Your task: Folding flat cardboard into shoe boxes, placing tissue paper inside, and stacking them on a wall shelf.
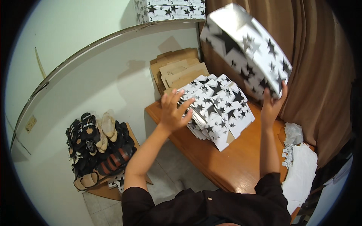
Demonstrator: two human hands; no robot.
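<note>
Working over a brown wooden table (249,160): star-printed cardboard pile (222,107) on top, star-printed box (249,51) raised at far right.
Box's long axis runs far left to near right, its body stretching far-left from the right hand (272,107), which grips its near-right end; pile lies left of that grip. Left hand (174,113) is nearer the pile, at its left edge, fingers spread, nothing visibly grasped; can't tell if touching.

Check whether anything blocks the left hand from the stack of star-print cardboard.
Nothing visible stands between the left hand and the star-print stack: the open hand overlaps its left edge, contact unclear. The right hand holds the star-print box aloft, farther right.
</note>
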